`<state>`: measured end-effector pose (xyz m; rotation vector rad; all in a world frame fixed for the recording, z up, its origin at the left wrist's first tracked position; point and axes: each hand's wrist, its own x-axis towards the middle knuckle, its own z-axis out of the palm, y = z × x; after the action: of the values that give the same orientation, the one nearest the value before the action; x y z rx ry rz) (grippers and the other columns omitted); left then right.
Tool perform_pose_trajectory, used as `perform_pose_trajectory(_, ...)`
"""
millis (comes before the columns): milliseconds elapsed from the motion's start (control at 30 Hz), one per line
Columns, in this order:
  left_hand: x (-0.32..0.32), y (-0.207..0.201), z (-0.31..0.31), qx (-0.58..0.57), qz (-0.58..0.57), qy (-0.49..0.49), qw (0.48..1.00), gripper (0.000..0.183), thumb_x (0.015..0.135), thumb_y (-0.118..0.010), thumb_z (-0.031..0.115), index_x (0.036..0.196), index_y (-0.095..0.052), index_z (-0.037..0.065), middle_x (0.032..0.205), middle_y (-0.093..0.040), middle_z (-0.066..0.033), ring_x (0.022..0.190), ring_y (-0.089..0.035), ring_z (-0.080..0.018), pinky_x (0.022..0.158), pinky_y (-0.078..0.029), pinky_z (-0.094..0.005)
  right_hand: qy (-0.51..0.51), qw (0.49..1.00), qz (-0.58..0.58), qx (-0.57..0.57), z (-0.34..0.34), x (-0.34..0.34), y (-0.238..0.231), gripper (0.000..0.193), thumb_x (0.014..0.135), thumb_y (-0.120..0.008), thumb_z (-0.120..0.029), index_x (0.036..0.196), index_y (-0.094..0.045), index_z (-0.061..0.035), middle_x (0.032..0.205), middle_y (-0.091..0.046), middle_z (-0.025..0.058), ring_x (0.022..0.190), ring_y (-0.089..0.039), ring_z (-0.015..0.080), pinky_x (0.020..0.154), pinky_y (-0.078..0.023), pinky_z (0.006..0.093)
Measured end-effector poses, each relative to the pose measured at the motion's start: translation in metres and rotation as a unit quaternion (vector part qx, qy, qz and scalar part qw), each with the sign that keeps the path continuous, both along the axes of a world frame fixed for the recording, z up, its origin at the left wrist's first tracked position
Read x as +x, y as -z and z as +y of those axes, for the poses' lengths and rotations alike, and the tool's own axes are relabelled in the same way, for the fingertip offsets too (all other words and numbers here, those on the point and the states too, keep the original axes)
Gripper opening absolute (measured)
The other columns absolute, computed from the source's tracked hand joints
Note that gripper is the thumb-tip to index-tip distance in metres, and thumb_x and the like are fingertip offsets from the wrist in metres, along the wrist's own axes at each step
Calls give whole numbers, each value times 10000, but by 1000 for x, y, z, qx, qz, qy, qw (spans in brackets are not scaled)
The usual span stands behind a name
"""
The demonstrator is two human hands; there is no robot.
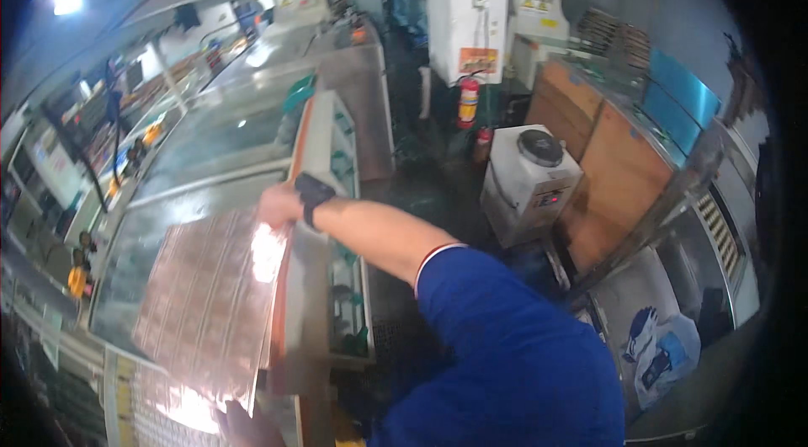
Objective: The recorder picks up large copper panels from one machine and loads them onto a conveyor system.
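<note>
A thin, copper-coloured panel [198,300] with a grid of faint lines is held tilted above the machine on the left, and bright reflections show on it. My right hand [276,206], with a dark band at the wrist, is closed on its far right corner. My left hand [246,428] is closed at the panel's near edge, low in the picture and partly in shadow. Beneath the near edge lies a pale gridded surface [156,409], partly covered by the panel.
The long machine with clear covers [219,144] runs away on the left, an orange strip along its side. To the right stand a white box-shaped unit with a black lid [513,169], a fire extinguisher [468,102], brown boards [619,186] and a plastic bag [665,354].
</note>
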<state>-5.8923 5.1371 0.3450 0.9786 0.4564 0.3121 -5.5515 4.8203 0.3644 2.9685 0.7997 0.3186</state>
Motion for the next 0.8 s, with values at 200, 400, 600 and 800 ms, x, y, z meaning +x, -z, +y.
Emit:
perform_pose_trajectory(200, 8, 44, 39, 213, -60, 88, 971, 283, 962, -553, 100, 1184, -539, -76, 1035, -621, -164, 932, -584, -295, 840, -512, -416, 92, 991, 99, 1, 10, -43, -36, 251, 645, -657, -144, 871, -761, -109, 855, -719, 136, 820, -698, 343, 644, -543, 492)
perform_pose_trajectory(400, 9, 21, 35, -76, -82, 63, 992, 244, 966, -551, 116, 1163, -565, -27, 1027, -614, -149, 910, -570, -277, 818, -503, -415, 120, 987, 94, 56, -2, -26, -21, 209, 651, -633, -168, 803, -753, -92, 846, -709, 160, 806, -686, 355, 659, -534, 482)
perform_pose_trajectory(600, 36, 127, 107, 355, -114, 23, 927, 418, 954, -584, 265, 1278, -545, 4, 1251, -561, -175, 1188, -511, -315, 987, -434, -433, 136, 983, 108, 59, 6, -46, -38, 176, 643, -604, -194, 705, -743, -106, 835, -701, 182, 821, -685, 358, 665, -527, 473)
perform_pose_trajectory(800, 7, 39, 61, -51, -52, -21, 997, 400, 945, -585, 169, 1295, -529, -15, 1362, -505, -202, 1258, -478, -350, 1033, -436, -456, 69, 997, 22, -18, 14, -33, -19, 185, 695, -598, -203, 754, -741, -102, 809, -707, 175, 820, -696, 361, 655, -542, 482)
